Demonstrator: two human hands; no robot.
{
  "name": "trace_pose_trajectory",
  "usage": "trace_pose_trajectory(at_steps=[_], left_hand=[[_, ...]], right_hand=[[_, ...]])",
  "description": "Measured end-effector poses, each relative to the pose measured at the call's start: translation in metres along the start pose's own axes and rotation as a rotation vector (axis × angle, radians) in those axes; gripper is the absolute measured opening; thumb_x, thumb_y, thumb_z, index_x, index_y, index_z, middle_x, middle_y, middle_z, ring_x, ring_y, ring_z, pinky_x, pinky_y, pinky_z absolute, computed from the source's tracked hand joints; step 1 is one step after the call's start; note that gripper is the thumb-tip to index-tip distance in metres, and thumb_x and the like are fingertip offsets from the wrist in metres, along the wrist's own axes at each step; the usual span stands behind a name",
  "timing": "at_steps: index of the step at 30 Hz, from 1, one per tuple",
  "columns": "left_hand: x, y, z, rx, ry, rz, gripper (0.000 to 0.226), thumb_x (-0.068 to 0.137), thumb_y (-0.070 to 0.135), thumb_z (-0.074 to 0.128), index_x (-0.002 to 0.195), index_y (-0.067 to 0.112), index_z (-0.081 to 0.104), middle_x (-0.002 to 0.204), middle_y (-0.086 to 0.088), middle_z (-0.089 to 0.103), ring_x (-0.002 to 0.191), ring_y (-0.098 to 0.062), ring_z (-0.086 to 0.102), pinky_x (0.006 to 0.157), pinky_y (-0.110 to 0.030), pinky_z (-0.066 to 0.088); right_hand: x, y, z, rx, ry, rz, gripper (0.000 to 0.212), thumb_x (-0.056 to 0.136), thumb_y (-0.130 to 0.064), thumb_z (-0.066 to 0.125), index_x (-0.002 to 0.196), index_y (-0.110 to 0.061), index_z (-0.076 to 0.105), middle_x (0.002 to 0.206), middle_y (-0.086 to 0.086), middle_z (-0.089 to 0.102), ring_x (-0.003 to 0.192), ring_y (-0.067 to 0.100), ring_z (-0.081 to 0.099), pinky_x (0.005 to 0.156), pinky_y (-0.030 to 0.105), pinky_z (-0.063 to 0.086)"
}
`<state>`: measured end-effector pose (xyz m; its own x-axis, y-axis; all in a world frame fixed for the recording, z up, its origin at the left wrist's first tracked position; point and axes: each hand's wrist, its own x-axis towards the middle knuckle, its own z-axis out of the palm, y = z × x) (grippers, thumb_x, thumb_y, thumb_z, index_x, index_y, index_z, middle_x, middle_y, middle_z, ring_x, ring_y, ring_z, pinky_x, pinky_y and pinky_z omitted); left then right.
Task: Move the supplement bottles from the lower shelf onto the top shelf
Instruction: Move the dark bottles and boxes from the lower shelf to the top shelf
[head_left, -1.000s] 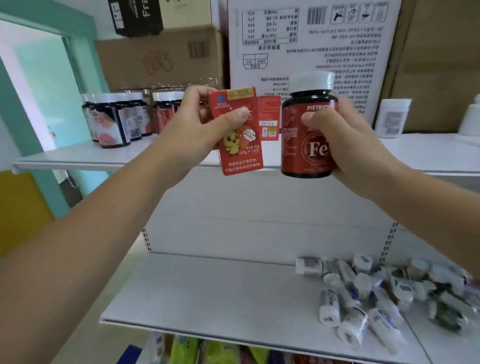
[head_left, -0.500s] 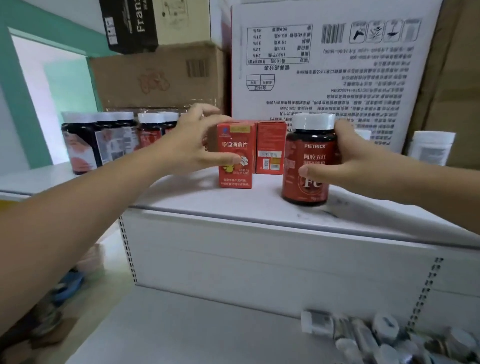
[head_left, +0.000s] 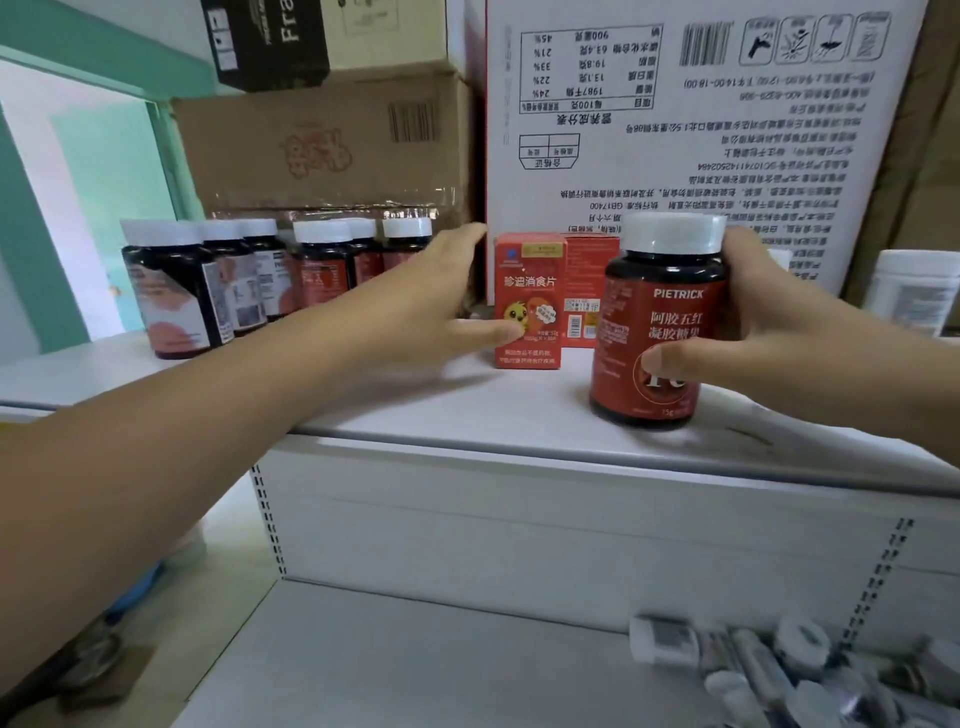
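With the red bottle (head_left: 670, 306) stood at the top shelf's (head_left: 519, 410) front edge and clasped by the right hand (head_left: 789, 338), the left hand (head_left: 426, 296) laid straight-fingered against the red box (head_left: 527, 291), release is judged due.

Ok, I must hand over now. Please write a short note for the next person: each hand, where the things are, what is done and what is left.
Left hand: open, thumb against the front of the small red box, which stands on the top shelf.
Right hand: grip round the red bottle, upright near the top shelf's front edge.
Done: box and bottle are set on the top shelf; the bottle is not yet released.
Left: a pile of small white-capped bottles lies on the lower shelf, at its right.
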<state>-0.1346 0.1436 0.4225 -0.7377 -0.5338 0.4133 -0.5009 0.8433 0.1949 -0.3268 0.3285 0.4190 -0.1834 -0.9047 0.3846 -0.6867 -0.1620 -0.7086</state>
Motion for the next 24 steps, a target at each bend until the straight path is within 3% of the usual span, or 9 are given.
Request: trace_pose_trajectory(at_steps=[4, 9, 15, 20, 24], left_hand=[[-0.040, -0.026, -0.024, 0.134, -0.160, -0.027, 0.070, 0.084, 0.062, 0.054, 0.143, 0.027, 0.038, 0.145, 0.010, 0.045, 0.128, -0.009, 0.046, 0.103, -0.031, 0.042], [-0.084, -0.082, -0.053, 0.162, -0.273, -0.092, 0.057, 0.085, 0.066, 0.049, 0.136, 0.042, 0.045, 0.130, 0.027, 0.045, 0.122, -0.001, 0.046, 0.095, -0.022, 0.038], [-0.099, -0.123, -0.043, 0.054, -0.273, -0.087, 0.070, 0.078, 0.080, 0.034, 0.135, 0.040, 0.046, 0.136, 0.022, 0.044, 0.125, -0.004, 0.045, 0.106, -0.032, 0.037], [-0.097, -0.132, -0.039, -0.014, -0.310, -0.097, 0.068, 0.071, 0.082, 0.028, 0.125, 0.045, 0.044, 0.130, 0.016, 0.045, 0.121, -0.009, 0.046, 0.105, -0.042, 0.038], [-0.096, -0.134, -0.039, -0.029, -0.320, -0.087, 0.064, 0.071, 0.080, 0.029, 0.122, 0.045, 0.043, 0.130, 0.014, 0.043, 0.124, -0.012, 0.040, 0.106, -0.044, 0.036]], right_hand=[[0.007, -0.029, 0.032, 0.006, -0.025, -0.034, 0.073, 0.065, -0.031, 0.081, 0.123, -0.034, 0.038, 0.107, -0.012, 0.066, 0.102, 0.000, 0.064, 0.093, 0.035, 0.050], [0.031, -0.063, 0.086, 0.007, -0.074, -0.006, 0.068, 0.074, -0.024, 0.077, 0.126, -0.031, 0.035, 0.104, -0.015, 0.062, 0.093, -0.002, 0.063, 0.079, 0.022, 0.049], [0.090, -0.081, 0.142, 0.007, -0.061, 0.117, 0.072, 0.080, -0.021, 0.074, 0.137, -0.023, 0.029, 0.107, -0.009, 0.058, 0.096, 0.003, 0.056, 0.077, 0.023, 0.050], [0.136, -0.071, 0.164, -0.023, 0.030, 0.215, 0.077, 0.077, -0.021, 0.076, 0.138, -0.020, 0.028, 0.116, 0.002, 0.059, 0.108, 0.023, 0.059, 0.089, 0.044, 0.053], [0.149, -0.063, 0.170, -0.081, 0.108, 0.206, 0.076, 0.081, -0.021, 0.073, 0.141, -0.016, 0.025, 0.117, 0.002, 0.058, 0.105, 0.020, 0.058, 0.092, 0.037, 0.050]])
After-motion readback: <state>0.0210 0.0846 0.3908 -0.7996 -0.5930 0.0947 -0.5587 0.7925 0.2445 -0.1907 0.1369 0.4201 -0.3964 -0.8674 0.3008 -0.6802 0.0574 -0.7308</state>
